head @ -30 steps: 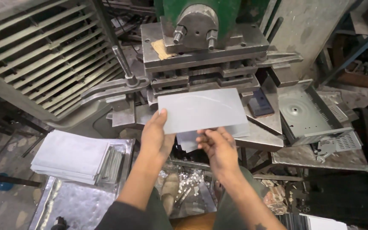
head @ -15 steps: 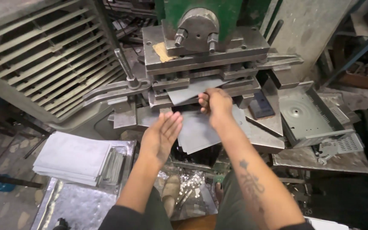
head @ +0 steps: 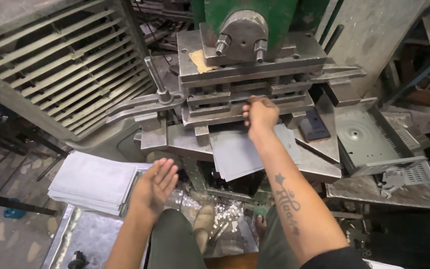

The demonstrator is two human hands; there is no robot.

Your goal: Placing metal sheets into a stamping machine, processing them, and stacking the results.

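Flat grey sheet (head: pixel 245 152) now deeper under press (head: pixel 247 94)

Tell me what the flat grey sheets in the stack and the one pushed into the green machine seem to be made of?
Stack of sheets: looks like thin sheet metal, dull matte grey; crisp thin edges and flat, even layers suggest it, though stiff board can't be ruled out.
Sheet in the press: same grey, very thin and flat, with a faint sheen, likely the same metal. The right hand pushes it in.
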